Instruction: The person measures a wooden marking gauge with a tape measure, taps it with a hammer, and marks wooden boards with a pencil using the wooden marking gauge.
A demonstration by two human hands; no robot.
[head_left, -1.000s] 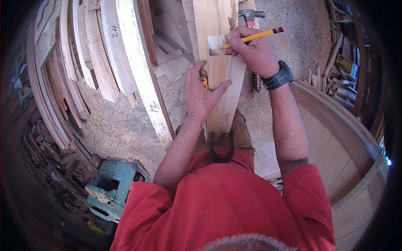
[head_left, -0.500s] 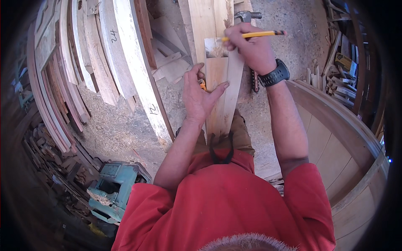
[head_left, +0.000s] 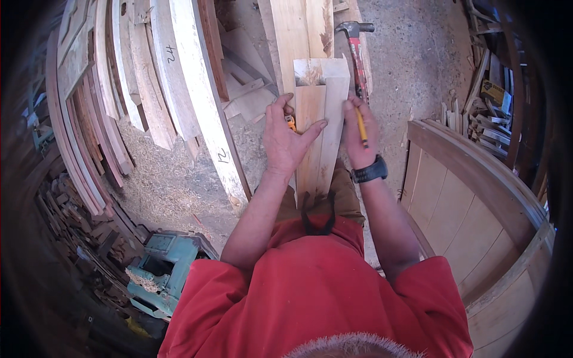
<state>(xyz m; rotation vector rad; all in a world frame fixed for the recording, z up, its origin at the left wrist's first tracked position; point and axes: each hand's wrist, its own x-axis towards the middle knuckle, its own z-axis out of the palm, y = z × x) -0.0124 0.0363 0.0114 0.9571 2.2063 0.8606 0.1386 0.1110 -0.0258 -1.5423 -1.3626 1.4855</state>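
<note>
My left hand [head_left: 287, 134] grips the side of a narrow brown wooden piece [head_left: 310, 113], thumb across its top and fingers by its left edge. A small orange and black object [head_left: 291, 123], partly hidden, sits between that hand and the wood. Alongside lies a paler wooden piece [head_left: 334, 113] with a squared end. Both rest on a longer pale board [head_left: 285, 36]. My right hand [head_left: 362, 134] is closed on a yellow pencil [head_left: 362, 125], close to the pale piece's right side. Just beyond it lies a claw hammer [head_left: 357, 56] with a red handle.
Long planks [head_left: 206, 89] lean in a row at the left, with offcuts [head_left: 248, 98] beside them. A green machine [head_left: 161, 268] stands at the lower left. Panelled wooden frames [head_left: 453, 185] stand on the right. Shavings cover part of the floor [head_left: 161, 161].
My right hand, with the pencil, has moved from above the wood's far end toward me, to its right side. The hammer now shows fully. My left hand keeps its hold.
</note>
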